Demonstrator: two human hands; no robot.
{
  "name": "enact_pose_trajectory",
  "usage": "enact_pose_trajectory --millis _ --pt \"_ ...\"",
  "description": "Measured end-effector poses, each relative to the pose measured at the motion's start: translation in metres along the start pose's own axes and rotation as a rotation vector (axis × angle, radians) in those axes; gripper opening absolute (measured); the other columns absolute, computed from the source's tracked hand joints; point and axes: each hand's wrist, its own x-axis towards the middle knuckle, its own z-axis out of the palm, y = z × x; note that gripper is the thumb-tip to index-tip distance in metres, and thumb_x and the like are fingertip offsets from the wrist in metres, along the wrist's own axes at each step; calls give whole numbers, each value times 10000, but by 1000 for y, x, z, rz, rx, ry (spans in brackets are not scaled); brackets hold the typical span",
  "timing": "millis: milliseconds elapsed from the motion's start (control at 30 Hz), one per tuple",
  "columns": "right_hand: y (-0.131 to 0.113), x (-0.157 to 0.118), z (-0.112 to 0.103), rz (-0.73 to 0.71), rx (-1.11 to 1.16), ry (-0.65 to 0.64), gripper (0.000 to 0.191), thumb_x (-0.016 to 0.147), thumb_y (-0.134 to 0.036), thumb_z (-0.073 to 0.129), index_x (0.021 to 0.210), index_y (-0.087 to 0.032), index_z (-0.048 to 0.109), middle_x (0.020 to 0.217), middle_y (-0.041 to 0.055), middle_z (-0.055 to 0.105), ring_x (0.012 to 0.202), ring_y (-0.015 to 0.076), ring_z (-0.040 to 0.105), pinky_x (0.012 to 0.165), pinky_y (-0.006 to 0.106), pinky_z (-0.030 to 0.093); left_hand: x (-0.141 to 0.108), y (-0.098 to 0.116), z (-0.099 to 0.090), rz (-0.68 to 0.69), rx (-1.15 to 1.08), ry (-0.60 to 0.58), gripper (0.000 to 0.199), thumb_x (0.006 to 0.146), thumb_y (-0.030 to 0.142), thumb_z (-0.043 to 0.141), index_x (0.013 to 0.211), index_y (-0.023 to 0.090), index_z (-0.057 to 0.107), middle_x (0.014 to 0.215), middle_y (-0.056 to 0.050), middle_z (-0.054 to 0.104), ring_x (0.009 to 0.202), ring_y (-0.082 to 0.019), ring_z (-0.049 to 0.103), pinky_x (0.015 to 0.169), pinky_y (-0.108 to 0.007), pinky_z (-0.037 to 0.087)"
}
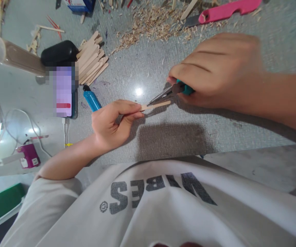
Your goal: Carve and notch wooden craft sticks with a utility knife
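Observation:
My left hand (114,120) pinches one end of a flat wooden craft stick (159,105) between thumb and fingers. The stick points to the right, above the table. My right hand (214,65) is wrapped round the teal handle of long-nose pliers (165,94). Their jaw tips meet the stick close to my left fingertips; whether they grip it I cannot tell. Just beyond my left hand lies a blue pen-like tool (92,99) with a black end, partly hidden by the hand.
A pile of craft sticks (91,61) lies beside a black case (59,53) and a phone (64,92) on a cable. Wood shavings (150,25) and a pink-handled knife (227,12) are at the back. A clear tube (21,56) and purple adapter (29,156) are at left.

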Motion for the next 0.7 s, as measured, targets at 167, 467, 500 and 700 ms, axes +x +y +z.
enact_pose_trajectory --millis 167,467,500,700 --pt "0 0 -2 40 90 -36 465 1139 -512 388 851 -312 694 755 59 697 818 276 712 674 447 484 1 6 -3 -55 111 18 65 1047 161 793 987 185 806 833 -11 873 697 -120 844 603 -149 618" --pt "-1 -5 2 13 66 58 406 1120 -447 423 895 -297 726 760 35 736 762 240 708 643 413 479 -1 14 -2 -92 121 99 105 1049 186 799 947 192 777 755 25 830 616 -110 811 555 -150 597" --pt "4 -6 6 6 106 113 371 1104 -430 441 913 -296 729 760 22 735 753 230 708 645 405 483 0 12 -2 -86 111 130 139 1066 232 806 939 196 765 743 30 816 589 -105 792 531 -154 585" --pt "28 -10 26 102 179 390 245 940 -304 539 1042 -281 761 847 51 778 790 297 772 681 442 502 7 1 -1 -67 56 319 205 1089 378 835 974 227 759 748 37 771 536 -82 736 482 -160 572"
